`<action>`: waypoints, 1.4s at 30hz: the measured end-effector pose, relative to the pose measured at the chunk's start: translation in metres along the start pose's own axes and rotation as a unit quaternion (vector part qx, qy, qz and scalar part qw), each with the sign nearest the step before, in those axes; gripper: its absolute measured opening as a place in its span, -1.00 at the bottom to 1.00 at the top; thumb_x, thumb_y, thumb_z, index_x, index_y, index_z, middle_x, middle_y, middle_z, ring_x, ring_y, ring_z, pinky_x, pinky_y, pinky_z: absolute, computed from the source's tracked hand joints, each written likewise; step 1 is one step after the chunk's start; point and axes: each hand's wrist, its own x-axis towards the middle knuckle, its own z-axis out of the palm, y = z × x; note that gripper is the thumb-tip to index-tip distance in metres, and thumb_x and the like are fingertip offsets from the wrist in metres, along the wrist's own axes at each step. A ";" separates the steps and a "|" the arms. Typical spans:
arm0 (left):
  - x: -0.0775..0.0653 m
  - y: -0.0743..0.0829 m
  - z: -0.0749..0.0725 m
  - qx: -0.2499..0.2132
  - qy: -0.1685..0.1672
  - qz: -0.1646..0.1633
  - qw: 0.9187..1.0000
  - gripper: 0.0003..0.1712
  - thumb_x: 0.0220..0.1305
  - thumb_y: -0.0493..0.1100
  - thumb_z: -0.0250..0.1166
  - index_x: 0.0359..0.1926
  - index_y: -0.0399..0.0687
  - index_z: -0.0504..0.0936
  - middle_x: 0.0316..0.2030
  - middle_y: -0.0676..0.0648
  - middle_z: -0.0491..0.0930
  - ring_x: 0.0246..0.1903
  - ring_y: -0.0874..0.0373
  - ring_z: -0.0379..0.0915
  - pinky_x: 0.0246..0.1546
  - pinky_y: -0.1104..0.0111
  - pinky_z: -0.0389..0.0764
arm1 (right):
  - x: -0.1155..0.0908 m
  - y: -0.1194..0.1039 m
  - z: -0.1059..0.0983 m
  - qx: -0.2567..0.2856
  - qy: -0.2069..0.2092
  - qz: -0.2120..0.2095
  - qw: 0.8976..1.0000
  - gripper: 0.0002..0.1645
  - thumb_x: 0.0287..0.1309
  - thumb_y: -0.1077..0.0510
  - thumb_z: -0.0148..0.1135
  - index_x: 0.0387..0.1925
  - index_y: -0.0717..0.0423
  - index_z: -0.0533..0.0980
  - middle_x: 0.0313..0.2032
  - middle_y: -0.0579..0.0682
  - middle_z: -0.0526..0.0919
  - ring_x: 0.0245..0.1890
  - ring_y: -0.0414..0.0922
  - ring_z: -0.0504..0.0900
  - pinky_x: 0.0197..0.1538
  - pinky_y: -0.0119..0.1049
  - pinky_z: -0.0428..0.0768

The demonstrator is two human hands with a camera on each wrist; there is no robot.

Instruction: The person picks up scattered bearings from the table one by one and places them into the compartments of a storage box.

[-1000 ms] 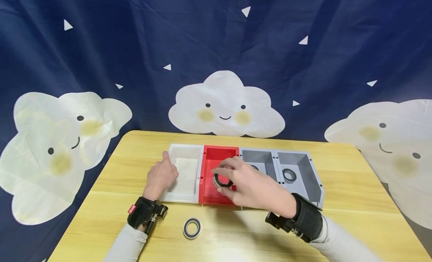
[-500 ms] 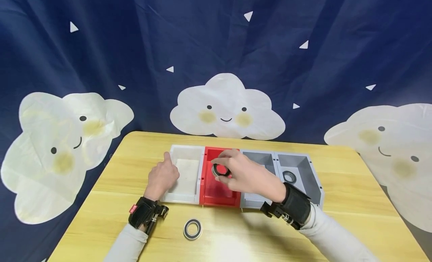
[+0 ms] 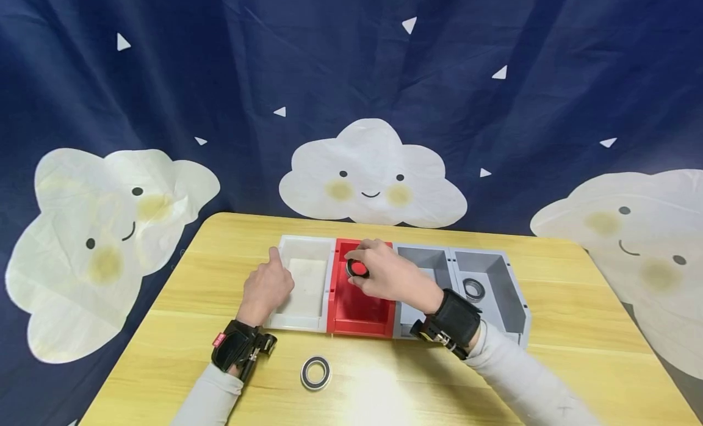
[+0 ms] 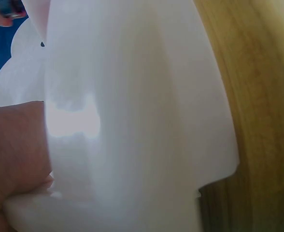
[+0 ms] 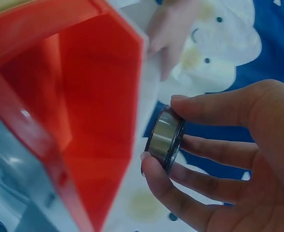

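Note:
My right hand [image 3: 387, 272] pinches a ball bearing [image 5: 162, 137] between thumb and fingertips. In the right wrist view the bearing stands tilted on edge, beside the red bin [image 5: 101, 92] and apart from it. From the head view, it hangs over the rear part of that bin. My left hand [image 3: 266, 288] grips the left side wall of the white bin [image 3: 296, 322]; some of its fingers are hidden. The left wrist view is mostly filled by that white wall [image 4: 132, 116]. A second bearing [image 3: 304, 380] lies flat on the table in front of the bins.
Two grey bins [image 3: 516, 304] adjoin the red one on the right. Another bearing [image 3: 481, 290] lies in the far right bin. My right forearm crosses over the grey bins. The wooden table [image 3: 181, 353] ends at a blue cloud-print curtain [image 3: 247, 169].
My right hand has moved away from me and slightly left with the bearing, toward the rear of the red bin. The left hand stays on the white bin.

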 end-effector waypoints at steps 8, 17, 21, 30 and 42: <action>0.002 0.001 0.000 0.006 -0.006 0.002 1.000 -0.60 0.40 -0.17 -0.05 0.14 -0.31 0.19 -0.54 -0.23 0.50 -0.62 -0.09 0.42 -0.64 0.17 0.35 | 0.008 0.011 0.024 0.005 -0.014 0.017 1.000 -0.62 0.15 0.23 0.42 0.02 0.22 0.65 -0.21 0.08 0.63 -0.19 -0.10 0.51 -0.31 -0.36 0.52; 0.001 0.000 0.001 0.006 -0.003 0.001 1.000 -0.58 0.40 -0.17 -0.04 0.16 -0.32 0.19 -0.53 -0.24 0.49 -0.61 -0.09 0.42 -0.64 0.18 0.35 | 0.015 0.014 0.047 -0.010 -0.039 0.054 0.998 -0.75 0.13 0.23 0.44 -0.13 0.17 0.68 -0.33 0.02 0.54 -0.25 -0.11 0.44 -0.26 -0.30 0.50; 0.000 0.000 0.000 0.003 -0.002 0.003 1.000 -0.57 0.40 -0.17 -0.04 0.17 -0.33 0.19 -0.54 -0.24 0.49 -0.61 -0.08 0.42 -0.64 0.18 0.35 | 0.016 0.019 0.054 -0.012 -0.037 0.059 0.998 -0.78 0.12 0.25 0.42 -0.16 0.17 0.66 -0.34 0.03 0.53 -0.26 -0.10 0.44 -0.23 -0.28 0.50; 0.000 0.000 -0.001 0.004 -0.003 0.001 1.000 -0.57 0.39 -0.17 -0.04 0.17 -0.33 0.18 -0.53 -0.24 0.50 -0.61 -0.08 0.43 -0.63 0.17 0.37 | 0.020 0.025 0.068 -0.007 -0.024 0.064 0.998 -0.85 0.06 0.34 0.41 -0.36 0.19 0.56 -0.44 0.05 0.48 -0.33 -0.06 0.43 -0.20 -0.21 0.44; 0.000 0.001 0.000 0.002 -0.005 -0.004 1.000 -0.56 0.40 -0.16 -0.04 0.18 -0.32 0.17 -0.53 -0.24 0.50 -0.60 -0.08 0.43 -0.61 0.17 0.37 | 0.022 0.030 0.079 -0.022 -0.041 0.082 0.996 -0.81 0.07 0.30 0.47 -0.38 0.18 0.55 -0.42 0.05 0.48 -0.33 -0.07 0.46 -0.17 -0.21 0.48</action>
